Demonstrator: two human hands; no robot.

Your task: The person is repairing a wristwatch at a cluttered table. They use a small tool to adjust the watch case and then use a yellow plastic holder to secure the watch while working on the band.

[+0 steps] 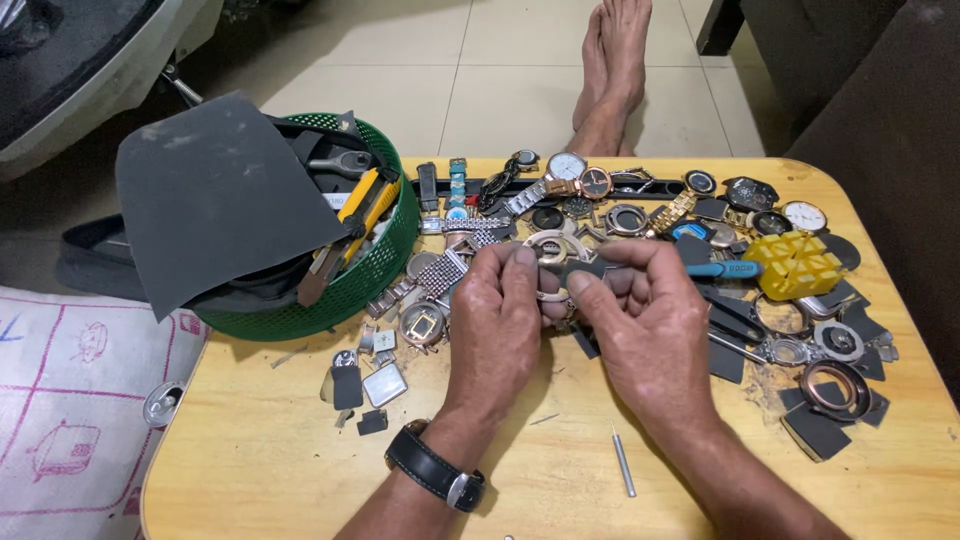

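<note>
Both hands work above the wooden table (pixel 300 470): the left hand (pixel 497 310) pinches a pale watch case ring (pixel 548 250), the right hand (pixel 645 320) grips a blue-handled tool (pixel 730 269) against it. Work looks midway; loose watches (pixel 575 170) lie beyond.

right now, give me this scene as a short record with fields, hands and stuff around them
surface: wooden table, feet on the tiled floor beyond it
left hand: left hand, wristwatch with black strap, fingers pinching a pale watch case ring
right hand: right hand gripping the same ring from the other side
basket: green basket at left, holding a grey sheet and a yellow-handled tool
parts: watches and cases along the far edge, yellow plastic holder at right
loose: thin metal pin near the right wrist
</note>
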